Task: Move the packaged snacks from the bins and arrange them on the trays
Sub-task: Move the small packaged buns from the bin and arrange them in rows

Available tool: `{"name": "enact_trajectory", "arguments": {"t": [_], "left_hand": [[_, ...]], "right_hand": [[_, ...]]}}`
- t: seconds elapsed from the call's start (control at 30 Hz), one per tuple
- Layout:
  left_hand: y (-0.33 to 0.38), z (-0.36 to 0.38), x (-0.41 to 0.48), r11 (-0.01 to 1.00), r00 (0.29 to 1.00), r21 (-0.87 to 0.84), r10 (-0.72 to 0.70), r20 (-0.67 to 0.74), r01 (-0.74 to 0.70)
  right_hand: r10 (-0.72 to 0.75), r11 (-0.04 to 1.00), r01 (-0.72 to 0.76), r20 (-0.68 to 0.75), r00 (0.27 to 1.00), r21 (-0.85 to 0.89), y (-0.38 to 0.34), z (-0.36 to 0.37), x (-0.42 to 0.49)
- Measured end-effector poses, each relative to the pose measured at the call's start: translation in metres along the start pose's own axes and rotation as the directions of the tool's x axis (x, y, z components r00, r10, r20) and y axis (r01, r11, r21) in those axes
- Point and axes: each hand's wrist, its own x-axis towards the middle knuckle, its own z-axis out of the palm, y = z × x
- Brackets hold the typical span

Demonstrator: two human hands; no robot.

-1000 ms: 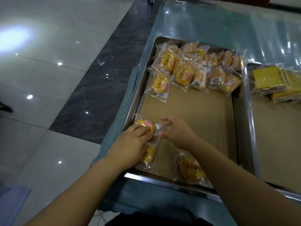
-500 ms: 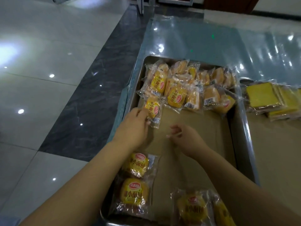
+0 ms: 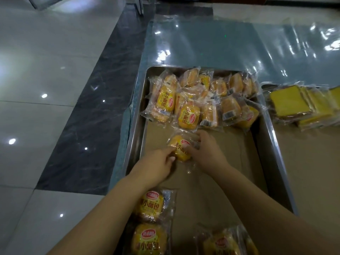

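A metal tray (image 3: 136, 129) lined with brown paper holds small yellow bread packs. One bread pack (image 3: 181, 148) lies in the tray's middle, and both hands pinch it: my left hand (image 3: 156, 165) at its near-left edge, my right hand (image 3: 206, 151) curled over its right side. A pile of bread packs (image 3: 195, 100) fills the tray's far end. Two packs (image 3: 150, 219) lie in a column at the near left, under my left forearm. A third near pack (image 3: 226, 242) sits at the bottom edge.
A second paper-lined tray (image 3: 272, 126) adjoins on the right, with flat yellow cake packs (image 3: 301, 103) stacked at its far end. Shiny plastic sheeting (image 3: 220, 45) covers the table beyond. The table's left edge drops to a glossy tiled floor (image 3: 55, 89).
My left hand pulled one pack off the pile toward the tray's middle. My right hand moved up and took hold of the same pack. The view tilted further over the tray.
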Motion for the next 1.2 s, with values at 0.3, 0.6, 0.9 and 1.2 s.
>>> {"name": "enact_trajectory", "arguments": {"t": [0.3,0.6,0.9,1.2], "left_hand": [[0.005,-0.014,0.027,0.996,0.968,-0.043,0.061,-0.243,-0.074],[0.025,0.005,0.093,0.997,0.943,-0.039,-0.069,-0.327,0.059],[0.024,0.014,0.089,0.992,0.959,-0.072,-0.115,-0.260,0.099],[0.031,0.037,0.029,0.949,0.978,0.304,-0.024,-0.208,0.087]], "right_hand": [[0.005,0.998,0.006,0.201,0.980,-0.057,0.014,-0.038,-0.007],[0.020,0.880,-0.008,0.019,1.000,-0.476,0.040,-0.085,-0.030],[-0.068,0.863,0.105,0.093,0.993,-0.495,0.045,-0.053,-0.046],[0.032,0.798,-0.047,-0.035,0.999,-0.601,0.061,-0.068,-0.065]]}}
